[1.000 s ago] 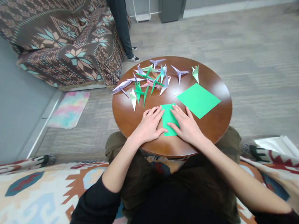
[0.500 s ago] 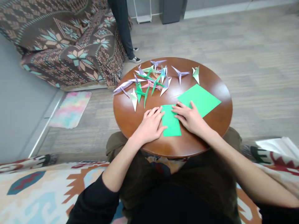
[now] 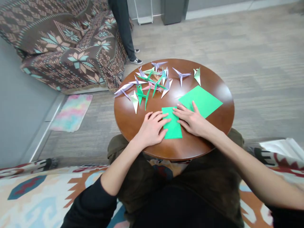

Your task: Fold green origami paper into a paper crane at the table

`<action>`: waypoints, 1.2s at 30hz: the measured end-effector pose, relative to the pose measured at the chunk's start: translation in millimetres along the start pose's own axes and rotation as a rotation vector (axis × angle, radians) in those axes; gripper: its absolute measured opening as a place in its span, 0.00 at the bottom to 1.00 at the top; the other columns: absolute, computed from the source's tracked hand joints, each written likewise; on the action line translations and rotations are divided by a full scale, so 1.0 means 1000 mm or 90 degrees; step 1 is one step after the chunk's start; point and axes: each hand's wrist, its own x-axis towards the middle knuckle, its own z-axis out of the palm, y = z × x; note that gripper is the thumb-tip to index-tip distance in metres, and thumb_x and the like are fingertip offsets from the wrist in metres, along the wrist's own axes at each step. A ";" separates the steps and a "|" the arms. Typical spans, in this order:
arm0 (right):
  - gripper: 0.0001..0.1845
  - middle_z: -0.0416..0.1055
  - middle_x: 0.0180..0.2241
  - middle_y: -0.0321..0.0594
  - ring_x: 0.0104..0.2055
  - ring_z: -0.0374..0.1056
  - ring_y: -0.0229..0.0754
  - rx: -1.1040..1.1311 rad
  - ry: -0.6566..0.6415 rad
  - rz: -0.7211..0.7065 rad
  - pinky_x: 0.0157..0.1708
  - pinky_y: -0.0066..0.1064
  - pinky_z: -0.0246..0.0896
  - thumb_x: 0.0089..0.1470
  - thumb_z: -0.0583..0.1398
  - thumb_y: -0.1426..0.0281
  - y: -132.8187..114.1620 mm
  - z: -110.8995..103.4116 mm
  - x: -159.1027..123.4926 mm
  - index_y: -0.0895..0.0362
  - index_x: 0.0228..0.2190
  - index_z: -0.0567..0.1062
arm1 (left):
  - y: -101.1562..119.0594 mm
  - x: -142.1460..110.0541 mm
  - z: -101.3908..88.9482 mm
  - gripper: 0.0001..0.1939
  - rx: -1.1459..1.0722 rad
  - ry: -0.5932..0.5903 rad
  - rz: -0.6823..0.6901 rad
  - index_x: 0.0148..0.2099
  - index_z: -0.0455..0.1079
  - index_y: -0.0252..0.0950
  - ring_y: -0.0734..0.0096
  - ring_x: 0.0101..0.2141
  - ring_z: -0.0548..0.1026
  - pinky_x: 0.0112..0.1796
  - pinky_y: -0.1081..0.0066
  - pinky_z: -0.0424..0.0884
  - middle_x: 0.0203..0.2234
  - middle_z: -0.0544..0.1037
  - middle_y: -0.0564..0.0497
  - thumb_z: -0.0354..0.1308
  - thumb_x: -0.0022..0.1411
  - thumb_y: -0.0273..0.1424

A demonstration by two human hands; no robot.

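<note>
A folded green paper (image 3: 173,127) lies on the round wooden table (image 3: 220,117) in front of me. My left hand (image 3: 152,128) rests flat on its left edge, fingers spread over the paper. My right hand (image 3: 191,118) presses its upper right edge with the fingertips. A flat green paper square (image 3: 201,99) lies just beyond my right hand. Several folded paper cranes (image 3: 152,82), purple, green, white and pink, are scattered across the far half of the table.
A patterned brown sofa (image 3: 66,44) stands at the back left, with a person's dark trouser leg and shoe (image 3: 125,31) beside it. A pastel mat (image 3: 71,110) lies on the floor to the left. Patterned fabric covers my seat on both sides.
My right hand slid from the lower right of the folded paper up to its top right edge. My left hand's fingers moved a little further onto the paper.
</note>
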 end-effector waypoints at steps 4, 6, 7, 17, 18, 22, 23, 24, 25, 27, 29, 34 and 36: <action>0.28 0.64 0.72 0.54 0.77 0.53 0.66 -0.003 -0.030 -0.013 0.70 0.83 0.27 0.70 0.54 0.70 0.002 -0.007 -0.002 0.57 0.68 0.69 | 0.004 0.002 -0.006 0.27 0.001 -0.021 -0.003 0.65 0.73 0.39 0.45 0.69 0.66 0.67 0.42 0.57 0.68 0.73 0.42 0.64 0.66 0.39; 0.30 0.62 0.72 0.56 0.77 0.51 0.67 -0.008 -0.042 -0.025 0.69 0.83 0.28 0.69 0.55 0.68 0.000 -0.010 -0.004 0.59 0.69 0.67 | 0.005 0.001 -0.007 0.32 0.002 -0.034 0.001 0.67 0.71 0.39 0.44 0.70 0.64 0.69 0.42 0.54 0.69 0.71 0.41 0.66 0.64 0.42; 0.31 0.61 0.73 0.57 0.77 0.51 0.68 -0.012 -0.047 -0.031 0.69 0.83 0.29 0.69 0.56 0.68 -0.001 -0.011 -0.005 0.60 0.70 0.66 | 0.005 0.000 -0.008 0.34 0.002 -0.039 0.003 0.68 0.70 0.39 0.44 0.71 0.63 0.70 0.42 0.53 0.70 0.70 0.41 0.67 0.64 0.44; 0.37 0.57 0.74 0.60 0.78 0.48 0.65 0.011 -0.070 -0.046 0.71 0.78 0.32 0.65 0.58 0.70 -0.012 -0.007 -0.025 0.61 0.73 0.61 | -0.003 -0.002 -0.012 0.26 -0.043 -0.074 0.009 0.70 0.69 0.44 0.49 0.73 0.61 0.70 0.41 0.53 0.72 0.68 0.45 0.58 0.72 0.38; 0.36 0.57 0.74 0.59 0.78 0.49 0.64 0.026 -0.066 -0.036 0.72 0.77 0.33 0.65 0.58 0.70 -0.014 -0.005 -0.025 0.60 0.72 0.62 | -0.004 -0.002 -0.012 0.24 -0.047 -0.070 0.005 0.69 0.70 0.45 0.51 0.72 0.62 0.69 0.42 0.54 0.72 0.68 0.46 0.55 0.74 0.37; 0.29 0.63 0.71 0.63 0.74 0.59 0.65 0.110 0.051 0.107 0.70 0.65 0.55 0.65 0.59 0.66 -0.028 -0.002 -0.023 0.63 0.65 0.70 | -0.003 -0.003 -0.006 0.26 -0.030 -0.034 -0.006 0.68 0.71 0.42 0.50 0.71 0.63 0.70 0.43 0.53 0.71 0.69 0.44 0.60 0.72 0.40; 0.28 0.69 0.67 0.64 0.69 0.67 0.65 0.143 0.094 0.173 0.65 0.62 0.64 0.65 0.60 0.64 -0.032 -0.003 -0.021 0.62 0.63 0.71 | -0.002 -0.003 -0.004 0.27 -0.025 -0.027 -0.007 0.68 0.71 0.42 0.49 0.71 0.63 0.70 0.43 0.53 0.71 0.69 0.43 0.61 0.71 0.41; 0.27 0.76 0.61 0.62 0.60 0.77 0.63 0.189 0.125 0.245 0.58 0.59 0.72 0.65 0.60 0.62 -0.036 -0.005 -0.020 0.60 0.61 0.71 | -0.002 -0.004 -0.002 0.27 -0.022 -0.020 -0.007 0.68 0.71 0.42 0.50 0.71 0.63 0.70 0.43 0.52 0.71 0.69 0.43 0.61 0.71 0.41; 0.28 0.79 0.57 0.60 0.50 0.81 0.61 0.245 0.125 0.301 0.50 0.56 0.77 0.64 0.61 0.60 -0.039 -0.008 -0.017 0.59 0.61 0.70 | -0.001 -0.004 -0.001 0.27 -0.021 -0.015 -0.006 0.69 0.71 0.42 0.50 0.71 0.63 0.70 0.44 0.52 0.71 0.69 0.44 0.61 0.71 0.41; 0.32 0.80 0.53 0.58 0.37 0.82 0.54 0.384 0.091 0.375 0.35 0.48 0.81 0.62 0.64 0.57 -0.043 -0.016 -0.012 0.58 0.61 0.67 | -0.001 -0.005 0.001 0.27 -0.019 -0.008 -0.004 0.69 0.71 0.43 0.50 0.71 0.63 0.70 0.44 0.52 0.71 0.69 0.44 0.60 0.71 0.41; 0.30 0.81 0.48 0.55 0.29 0.80 0.49 0.472 0.057 0.434 0.25 0.40 0.76 0.61 0.65 0.58 -0.044 -0.024 -0.004 0.58 0.59 0.67 | -0.002 -0.005 0.003 0.27 -0.017 -0.005 -0.005 0.69 0.70 0.44 0.50 0.71 0.63 0.70 0.44 0.52 0.71 0.69 0.45 0.60 0.71 0.41; 0.13 0.68 0.14 0.30 0.14 0.63 0.38 0.525 -0.087 0.471 0.15 0.27 0.58 0.62 0.66 0.61 -0.045 -0.035 0.014 0.57 0.40 0.73 | -0.003 -0.005 0.004 0.28 -0.007 0.003 -0.005 0.70 0.70 0.42 0.50 0.71 0.64 0.70 0.45 0.52 0.71 0.70 0.44 0.59 0.72 0.42; 0.11 0.69 0.13 0.31 0.14 0.62 0.36 0.517 -0.111 0.463 0.15 0.25 0.56 0.61 0.67 0.65 -0.047 -0.034 0.018 0.56 0.34 0.72 | -0.003 -0.006 0.004 0.27 -0.006 0.005 -0.004 0.69 0.70 0.41 0.50 0.71 0.64 0.70 0.45 0.52 0.70 0.70 0.43 0.59 0.72 0.42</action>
